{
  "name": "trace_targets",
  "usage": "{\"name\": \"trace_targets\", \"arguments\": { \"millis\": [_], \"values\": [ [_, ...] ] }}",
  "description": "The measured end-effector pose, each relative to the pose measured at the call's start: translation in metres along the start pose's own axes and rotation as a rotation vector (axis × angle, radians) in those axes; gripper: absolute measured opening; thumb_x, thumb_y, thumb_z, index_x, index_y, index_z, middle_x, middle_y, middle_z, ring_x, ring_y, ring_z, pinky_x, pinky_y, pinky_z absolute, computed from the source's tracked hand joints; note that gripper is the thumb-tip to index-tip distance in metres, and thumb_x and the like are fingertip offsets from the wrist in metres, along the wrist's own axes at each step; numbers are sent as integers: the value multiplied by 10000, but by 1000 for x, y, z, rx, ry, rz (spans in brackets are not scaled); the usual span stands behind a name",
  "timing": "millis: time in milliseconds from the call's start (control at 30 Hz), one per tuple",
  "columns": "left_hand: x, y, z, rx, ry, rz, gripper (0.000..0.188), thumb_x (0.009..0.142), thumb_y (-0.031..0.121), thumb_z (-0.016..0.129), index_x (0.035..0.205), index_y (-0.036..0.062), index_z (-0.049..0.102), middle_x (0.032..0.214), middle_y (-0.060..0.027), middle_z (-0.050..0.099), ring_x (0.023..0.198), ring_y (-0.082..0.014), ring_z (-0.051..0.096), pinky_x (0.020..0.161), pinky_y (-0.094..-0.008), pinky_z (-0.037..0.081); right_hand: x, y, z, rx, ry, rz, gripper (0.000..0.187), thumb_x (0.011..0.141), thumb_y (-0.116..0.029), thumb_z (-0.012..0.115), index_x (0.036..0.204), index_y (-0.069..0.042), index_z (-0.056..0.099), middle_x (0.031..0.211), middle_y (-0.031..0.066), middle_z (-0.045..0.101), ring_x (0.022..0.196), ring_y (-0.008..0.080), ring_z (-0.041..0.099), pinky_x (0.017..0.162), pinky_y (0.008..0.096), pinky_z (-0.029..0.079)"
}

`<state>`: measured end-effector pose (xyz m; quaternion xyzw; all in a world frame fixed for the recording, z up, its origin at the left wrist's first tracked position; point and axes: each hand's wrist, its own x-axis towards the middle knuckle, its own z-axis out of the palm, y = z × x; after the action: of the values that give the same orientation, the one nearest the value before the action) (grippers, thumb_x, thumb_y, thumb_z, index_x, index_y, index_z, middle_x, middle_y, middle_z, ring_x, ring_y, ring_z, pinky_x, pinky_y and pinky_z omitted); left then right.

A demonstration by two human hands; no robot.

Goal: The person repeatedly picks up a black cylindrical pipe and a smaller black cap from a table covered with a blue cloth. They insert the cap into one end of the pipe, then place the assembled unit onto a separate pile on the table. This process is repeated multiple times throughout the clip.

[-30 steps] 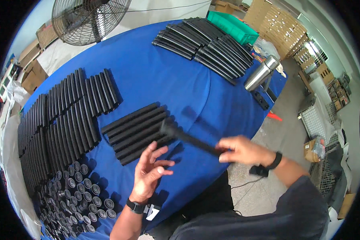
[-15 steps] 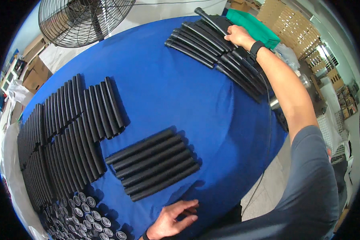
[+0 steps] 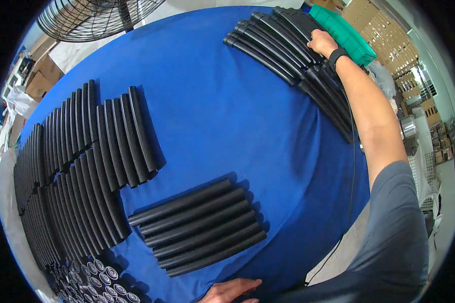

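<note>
- Right hand point(image 3: 322, 43) reaches far across the round blue-clothed table point(image 3: 227, 101), fingers curled down onto the far stack of long black ribbed plastic tubes point(image 3: 283, 45); whether it has one clenched or only touches the top of the stack I cannot tell.
- Left hand point(image 3: 231, 291) lies flat and released on the near edge of the cloth, holding nothing, just below the near row of six black tubes point(image 3: 197, 227) laid side by side.
- That near row lies well apart from the far stack; a green plastic crate point(image 3: 344, 33) sits just beyond the right hand.
- More black tubes lie in fanned rows at the left point(image 3: 81, 166), with short black caps with pale centres point(image 3: 98, 275) clustered below them.
- Judged from this, the step in hand is fetching one tube from the far stack.
- The next move calls for a firm grip on a single tube, lifting it clear of its neighbours without dragging them.
</note>
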<state>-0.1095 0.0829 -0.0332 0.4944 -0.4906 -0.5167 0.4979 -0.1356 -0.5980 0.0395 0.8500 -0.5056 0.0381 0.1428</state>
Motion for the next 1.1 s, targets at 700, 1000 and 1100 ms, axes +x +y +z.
{"name": "trace_targets", "arguments": {
  "millis": [700, 1000, 1100],
  "values": [
    [-18, -22, 15, 27, -32, 47, 223, 944, 132, 708, 1106, -20, 700, 991, -157, 722, 925, -292, 712, 803, -376, 557, -273, -68, -69, 772, 167, -553, 354, 916, -175, 708, 1213, 6, 642, 1128, 190, 682, 1037, 319, 664, 927, 415, 520],
    [-24, -9, 26, 178, 5, 63, 204, 931, 182, 720, 1001, -9, 732, 905, -126, 733, 829, -214, 701, 724, -348, 535, -532, -108, -90, 526, -25, -866, 777, 834, -110, 752, 1501, 25, 378, 1547, 225, 388, 1412, 406, 390, 1170, 516, 317],
    [-42, 15, 37, 252, 51, 86, 200, 927, 176, 722, 1001, -9, 729, 906, -129, 732, 819, -213, 700, 714, -346, 539, -548, -119, -82, 447, -33, -926, 727, 893, -156, 696, 1511, 29, 359, 1578, 238, 338, 1449, 410, 342, 1198, 528, 270]
  ]
}}
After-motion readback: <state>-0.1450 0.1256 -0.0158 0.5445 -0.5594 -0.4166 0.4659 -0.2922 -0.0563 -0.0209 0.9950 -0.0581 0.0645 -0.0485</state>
